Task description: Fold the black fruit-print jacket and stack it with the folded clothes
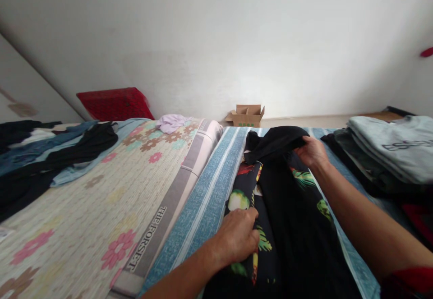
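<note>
The black garment (291,218) lies lengthwise on the blue striped sheet (199,213), its near end cut off by the bottom of the view; fruit and green leaves are printed on it. The left hand (237,236) rests on its printed left part, back of the hand up, the forearm coming in from the bottom edge. Its fingers are curled narrow against the cloth beside a yellow-patterned strip; whether they grip it, I cannot tell. The right hand (311,151) is farther forward, its forearm reaching in from the lower right, where a red sleeve (414,278) shows. Its thumb and fingers are closed on the black cloth at the far end, holding a flap up and folded over toward the left.

Right of the garment is a clothes stack (395,150); the grey top piece bears dark lettering starting "ESS", the rest unclear. To the left, a flowered mat (142,172) has "THE FORSET" on its grey border. A lilac cloth (171,123) and loose clothes (64,150) lie on it. Beyond are an open carton (248,117), its green print illegible, and a red case (117,104) near the wall.
</note>
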The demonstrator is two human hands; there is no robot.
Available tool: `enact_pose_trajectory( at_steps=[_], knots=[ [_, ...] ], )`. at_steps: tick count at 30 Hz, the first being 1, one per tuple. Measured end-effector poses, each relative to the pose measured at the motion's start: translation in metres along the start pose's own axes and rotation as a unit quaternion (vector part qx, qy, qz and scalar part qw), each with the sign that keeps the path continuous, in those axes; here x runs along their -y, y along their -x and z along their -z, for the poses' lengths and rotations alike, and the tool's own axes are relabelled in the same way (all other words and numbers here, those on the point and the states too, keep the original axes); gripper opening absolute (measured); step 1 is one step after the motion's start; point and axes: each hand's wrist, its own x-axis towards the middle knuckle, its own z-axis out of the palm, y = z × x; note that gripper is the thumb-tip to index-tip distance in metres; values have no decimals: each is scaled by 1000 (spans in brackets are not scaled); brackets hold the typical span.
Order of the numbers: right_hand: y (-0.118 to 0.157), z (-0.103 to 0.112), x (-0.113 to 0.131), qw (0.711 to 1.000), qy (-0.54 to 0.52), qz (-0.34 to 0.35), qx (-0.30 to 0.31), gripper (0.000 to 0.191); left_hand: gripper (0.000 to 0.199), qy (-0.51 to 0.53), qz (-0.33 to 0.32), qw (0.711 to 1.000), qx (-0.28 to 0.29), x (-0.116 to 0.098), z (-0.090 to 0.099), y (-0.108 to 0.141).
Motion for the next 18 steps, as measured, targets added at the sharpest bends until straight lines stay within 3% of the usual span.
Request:
enact_pose_trajectory(
  at_steps=[7, 13, 18],
  knots=[
    [5, 20, -4, 998, 37, -29, -49, 20, 17, 40, -64, 997, -16, 15, -24, 4],
    [0, 13, 5, 995, 82, -36, -33, 16, 17, 29, -48, 998, -27, 9, -27, 22],
    [2, 7, 9, 993, 109, -31, -15, 12, 39, -62, -35, 995, -72, 1, -36, 46]
  ],
)
